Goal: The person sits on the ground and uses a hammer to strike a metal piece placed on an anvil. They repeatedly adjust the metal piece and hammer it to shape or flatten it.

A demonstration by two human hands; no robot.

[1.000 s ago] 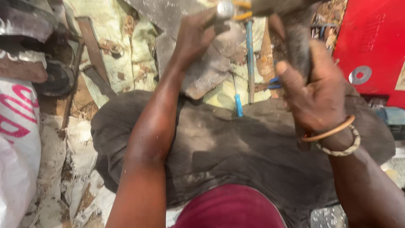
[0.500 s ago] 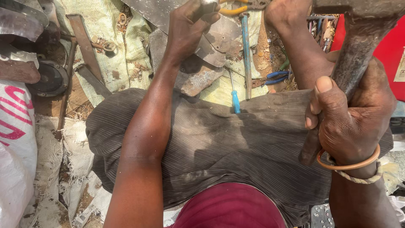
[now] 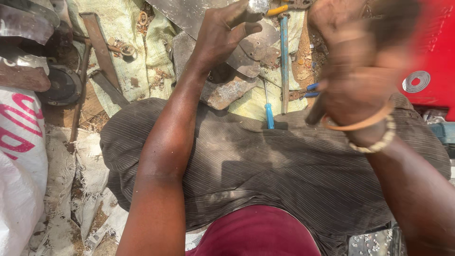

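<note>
Clearly the work centres on a thin sheet of grey metal [image 3: 246, 45] lying at the top of the view, over a rough stone block [image 3: 222, 90] on a pale green sack cloth [image 3: 147, 52]. The sheet looks dull and scuffed, with a cut, uneven edge and a few dents. I judge it light but stiff enough to spring and rattle, and sharp along that edge, so it is best held flat from above and away from the rim, as it is here. The left hand [image 3: 220, 35] presses down on it with the palm low; its thumb and forefinger are curled closed around a small shiny round-headed metal piece [image 3: 258, 5], probably a punch or chisel standing on the sheet, though its lower end is hidden.

The right hand [image 3: 353, 87] is raised and heavily blurred. Its fingers seem wrapped around a dark handle [image 3: 315, 114] that juts below the fist, but the blur hides what is on the other end. Two bangles [image 3: 367, 132] sit on that wrist.

Beyond the sheet lie a long blue-shafted tool [image 3: 284, 61] with a yellow grip, a blue-handled screwdriver [image 3: 268, 111] and blue-handled pliers [image 3: 303, 92]. To the left are a rusty flat bar [image 3: 100, 47] and a dark round part [image 3: 61, 85], with a white printed sack [image 3: 19, 156] at the edge. A red metal case [image 3: 433, 52] stands at right. The person's lap, in dark striped cloth [image 3: 265, 175], fills the foreground
</note>
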